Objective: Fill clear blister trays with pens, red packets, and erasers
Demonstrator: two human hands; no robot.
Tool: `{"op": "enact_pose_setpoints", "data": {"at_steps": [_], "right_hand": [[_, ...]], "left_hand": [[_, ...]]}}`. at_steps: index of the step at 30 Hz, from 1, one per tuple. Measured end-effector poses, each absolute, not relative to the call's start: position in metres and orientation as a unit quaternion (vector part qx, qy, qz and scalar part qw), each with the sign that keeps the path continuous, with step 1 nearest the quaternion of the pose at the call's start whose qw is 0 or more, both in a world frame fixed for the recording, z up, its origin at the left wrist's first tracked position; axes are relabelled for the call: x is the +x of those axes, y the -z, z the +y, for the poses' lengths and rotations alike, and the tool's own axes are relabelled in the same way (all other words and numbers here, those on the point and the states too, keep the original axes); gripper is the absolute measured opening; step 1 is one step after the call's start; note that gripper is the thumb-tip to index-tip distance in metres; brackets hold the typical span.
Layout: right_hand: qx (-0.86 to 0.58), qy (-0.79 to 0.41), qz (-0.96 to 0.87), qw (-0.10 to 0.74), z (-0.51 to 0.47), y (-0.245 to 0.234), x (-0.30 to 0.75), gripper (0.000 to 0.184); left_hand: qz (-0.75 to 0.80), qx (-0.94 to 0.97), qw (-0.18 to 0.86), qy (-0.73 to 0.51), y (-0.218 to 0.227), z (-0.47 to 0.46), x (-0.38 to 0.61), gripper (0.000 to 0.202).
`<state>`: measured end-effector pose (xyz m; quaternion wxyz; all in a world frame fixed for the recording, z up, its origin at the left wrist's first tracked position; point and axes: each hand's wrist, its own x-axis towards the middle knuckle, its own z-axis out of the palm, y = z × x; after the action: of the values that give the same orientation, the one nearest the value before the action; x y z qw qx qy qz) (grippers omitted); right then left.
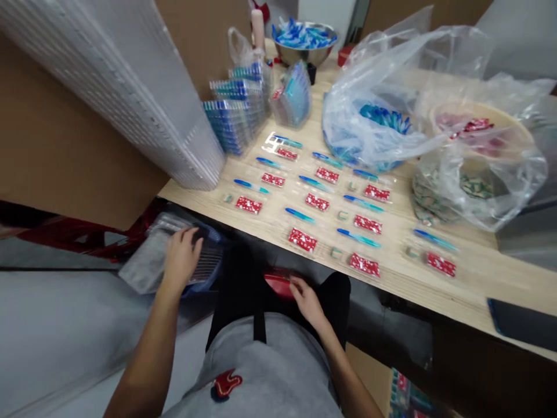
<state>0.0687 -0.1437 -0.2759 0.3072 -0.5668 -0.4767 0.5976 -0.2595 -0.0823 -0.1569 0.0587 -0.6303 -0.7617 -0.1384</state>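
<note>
Holding, right: your right hand (pixel 307 301) sits low at your lap, fingers narrowed and pinched on a glossy red packet (pixel 277 285), just below the table edge.
Holding, left: your left hand (pixel 181 261) is curled over a ridged clear plastic tray (pixel 206 262); blur hides whether it grips or only rests there.
Under left hand: the tray lies beside a clear plastic bag (pixel 150 261), with a blue bin (pixel 204 290) under them, off the table to your left.
Lap: black apron (pixel 335 296) over grey shorts (pixel 265 371).
Table: pale wooden table (pixel 478 278) in front of you, set with rows of blue-and-teal plastic sticks (pixel 300 215), red printed packets (pixel 302 239) and small pale green tabs (pixel 336 252).
Stacks: tall stack of clear trays (pixel 108 87) leaning at the far left of the rows; shorter blue-filled tray stacks (pixel 235 116) beside it.
Far end: steel bowl of blue pieces (pixel 303 43); plastic bags (pixel 369 110) heaped to the right; dark phone (pixel 522 323) at the table's right edge.
</note>
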Motion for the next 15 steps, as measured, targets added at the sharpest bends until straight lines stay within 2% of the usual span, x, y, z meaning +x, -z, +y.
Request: {"op": "enact_pose_setpoints", "data": {"at_steps": [3, 8, 15], "right_hand": [[-0.608, -0.556, -0.476, 0.307, -0.166, 0.285, 0.097, 0.037], [-0.638, -0.511, -0.502, 0.281, -0.191, 0.293, 0.115, 0.04], [-0.618, -0.478, -0.56, 0.276, -0.188, 0.289, 0.096, 0.033]], "left_hand": [[-0.673, -0.708, 0.038, 0.21, 0.155, -0.057, -0.213, 0.035], [-0.576, -0.773, 0.05, 0.261, 0.156, -0.037, -0.159, 0.031], [-0.482, -0.845, 0.06, 0.224, 0.165, -0.042, -0.123, 0.023]]}}
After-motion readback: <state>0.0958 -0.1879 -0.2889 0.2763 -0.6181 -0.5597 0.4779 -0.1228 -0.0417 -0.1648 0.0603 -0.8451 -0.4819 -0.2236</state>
